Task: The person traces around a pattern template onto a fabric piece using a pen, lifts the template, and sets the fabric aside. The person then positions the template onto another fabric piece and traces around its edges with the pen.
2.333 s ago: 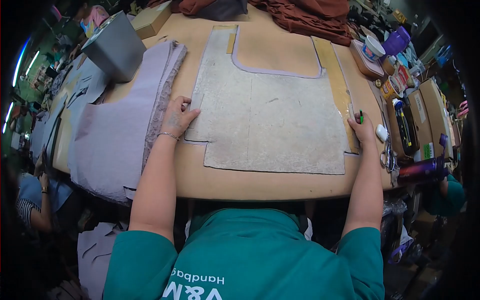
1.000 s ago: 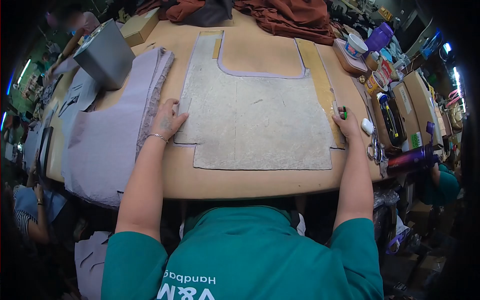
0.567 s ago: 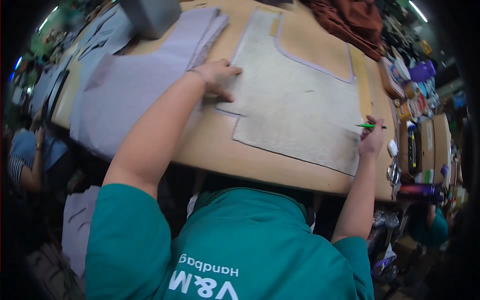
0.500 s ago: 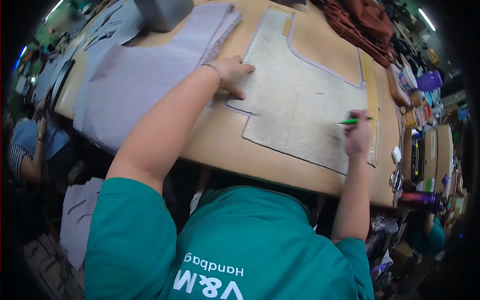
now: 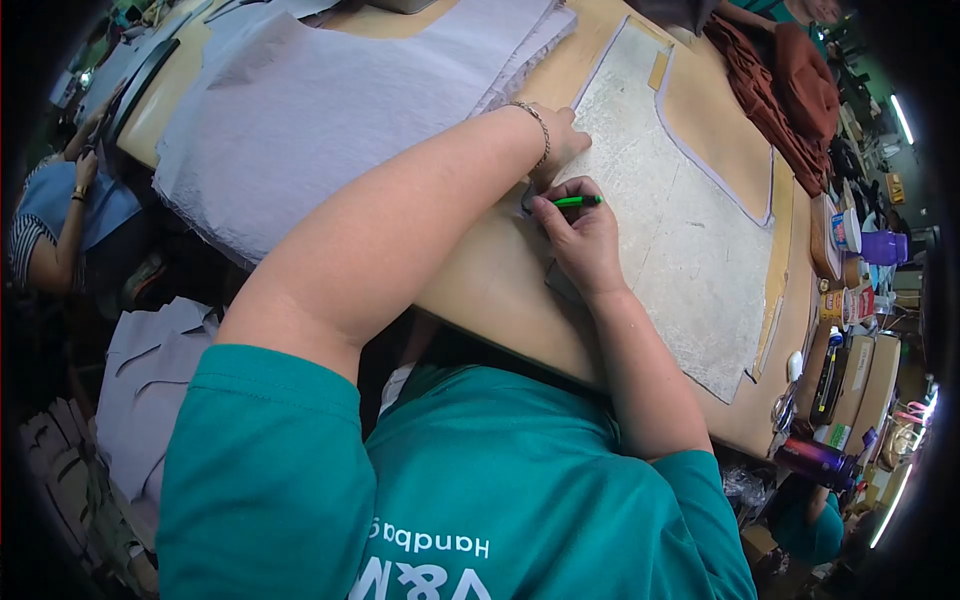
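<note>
A large pale, scuffed pattern template [image 5: 690,250] lies flat on the table, with lavender fabric peeking out along its edges. My left hand [image 5: 562,143] rests on the template's left edge, its fingers apart and partly hidden by the wrist. Just below it, my right hand [image 5: 585,240] pinches a green pen [image 5: 580,201] by the notched left corner of the template. The pen's tip is hidden behind my fingers. To the left of my left arm spreads a stack of lavender fabric [image 5: 330,95] with frayed edges.
Brown fabric [image 5: 790,80] is heaped at the far right of the wooden table [image 5: 490,275]. Tubs, boxes [image 5: 865,385] and a dark bottle [image 5: 820,462] line the right side. Another person [image 5: 65,215] sits at the left. Cut pieces [image 5: 155,390] hang below.
My right hand has moved left with the pen, from the template's right side to its left corner. My left hand stays at the left edge. The camera view has shifted.
</note>
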The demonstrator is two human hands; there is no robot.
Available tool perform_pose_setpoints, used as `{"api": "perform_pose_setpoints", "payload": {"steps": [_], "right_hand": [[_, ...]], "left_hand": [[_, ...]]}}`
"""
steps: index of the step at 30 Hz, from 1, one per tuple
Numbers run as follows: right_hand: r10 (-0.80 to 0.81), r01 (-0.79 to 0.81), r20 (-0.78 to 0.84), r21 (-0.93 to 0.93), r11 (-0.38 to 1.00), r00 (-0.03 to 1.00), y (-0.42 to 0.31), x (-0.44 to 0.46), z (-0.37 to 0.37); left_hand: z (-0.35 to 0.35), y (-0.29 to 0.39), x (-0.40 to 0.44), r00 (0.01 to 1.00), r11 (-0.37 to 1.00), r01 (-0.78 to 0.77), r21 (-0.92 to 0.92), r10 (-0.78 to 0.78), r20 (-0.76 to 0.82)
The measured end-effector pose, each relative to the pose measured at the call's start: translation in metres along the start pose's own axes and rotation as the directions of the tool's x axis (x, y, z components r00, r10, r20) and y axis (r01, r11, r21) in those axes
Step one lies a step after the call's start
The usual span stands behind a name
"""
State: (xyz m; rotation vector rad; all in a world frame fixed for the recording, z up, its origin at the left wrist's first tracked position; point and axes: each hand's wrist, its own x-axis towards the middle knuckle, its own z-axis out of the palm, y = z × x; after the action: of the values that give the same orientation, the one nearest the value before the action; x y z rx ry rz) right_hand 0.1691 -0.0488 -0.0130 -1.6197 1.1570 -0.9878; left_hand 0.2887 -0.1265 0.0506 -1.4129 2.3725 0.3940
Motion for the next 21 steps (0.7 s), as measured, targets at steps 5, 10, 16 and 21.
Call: {"api": "perform_pose_setpoints", "payload": {"steps": [5,10,16,21], "right_hand": [[0.103,-0.095,-0.053,0.133,0.987,0.993,0.007,-0.021,-0.034],[-0.005,0.006,-0.013,0.057,0.998,1.0,-0.002,-0.005,-0.004],[0.007,-0.006,-0.043,0.025,1.0,0.999,0.009,-0.013,-0.026],[-0.014,0.015,-0.034,0.014,1.0,0.999,0.012,-0.011,-0.021]], "left_hand": [[0.006,-0.004,0.001,0.999,0.999,-0.027,-0.028,0.026,-0.04],[0.001,0.001,-0.002,0.999,1.0,-0.027,0.014,0.027,-0.038],[0.002,0.001,-0.007,0.999,1.0,-0.03,-0.005,0.03,-0.044],[-0.004,0.003,-0.006,1.0,1.0,-0.027,-0.017,0.027,-0.004]]}}
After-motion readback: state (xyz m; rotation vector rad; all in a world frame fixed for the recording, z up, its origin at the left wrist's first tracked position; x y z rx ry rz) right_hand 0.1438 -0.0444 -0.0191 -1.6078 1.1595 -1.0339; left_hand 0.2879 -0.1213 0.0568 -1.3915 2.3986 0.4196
